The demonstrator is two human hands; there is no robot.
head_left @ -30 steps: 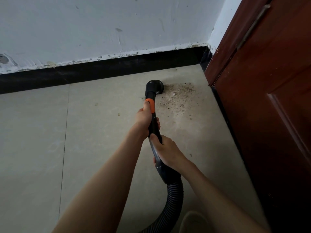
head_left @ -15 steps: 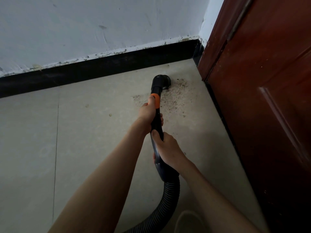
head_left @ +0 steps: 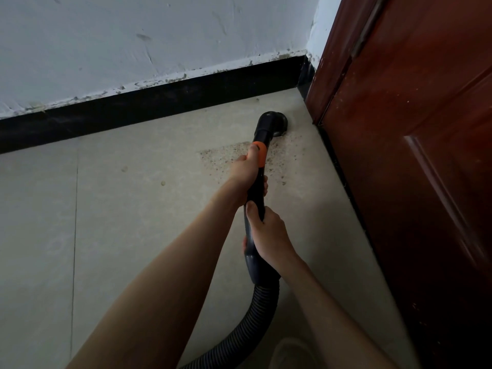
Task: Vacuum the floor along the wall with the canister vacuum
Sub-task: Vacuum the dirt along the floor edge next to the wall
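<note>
A black vacuum wand with an orange collar (head_left: 260,151) points away from me toward the corner. Its round nozzle (head_left: 274,123) sits on the beige tile floor (head_left: 133,209), close to the black skirting (head_left: 159,102) and the door. My left hand (head_left: 246,170) grips the wand just behind the orange collar. My right hand (head_left: 269,233) grips the grey handle lower down. The ribbed black hose (head_left: 255,315) curves down and left out of view. Brown dirt specks (head_left: 229,155) lie scattered around the wand, behind the nozzle.
A dark red wooden door (head_left: 412,182) stands along the right side, its bottom edge running beside the floor. The white wall (head_left: 159,35) has chipped paint above the skirting. A pale shoe toe (head_left: 290,352) shows at the bottom.
The nozzle has moved forward and right across the dirt patch, toward the corner by the door. Both hands kept their grip on the wand.
</note>
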